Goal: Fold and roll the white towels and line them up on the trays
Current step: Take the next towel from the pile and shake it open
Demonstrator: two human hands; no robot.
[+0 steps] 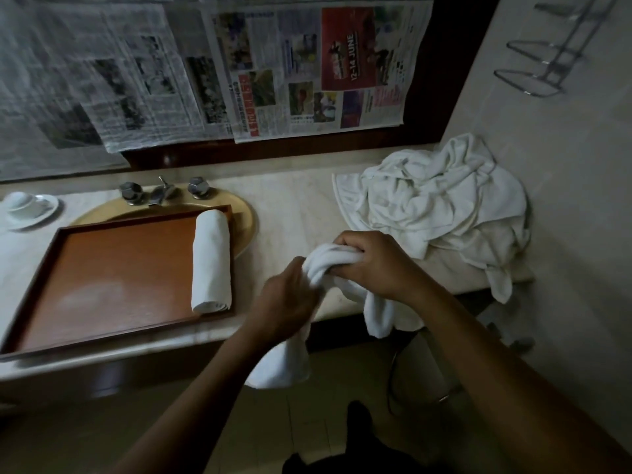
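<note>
My left grip (pixel 290 297) and right grip (pixel 372 265) are clutching the bunched towel (pixel 330 260); the tray (pixel 119 268) is lying left, nearer my left grip.

A pale stone worktop (pixel 294 206) lies beneath the left grip (pixel 290 295) and the right grip (pixel 369 261). Far left of them, a white cup (pixel 20 200) sits on a saucer (pixel 41 213), near a yellow basin (pixel 244 217) with chrome taps (pixel 164 193). Beyond the grips hang newspaper sheets (pixel 307 73). A wire rack (pixel 554 53) is on the wall up to their right.

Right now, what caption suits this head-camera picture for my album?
The left hand and right hand grip a white towel; one rolled towel lies on the tray.
</note>
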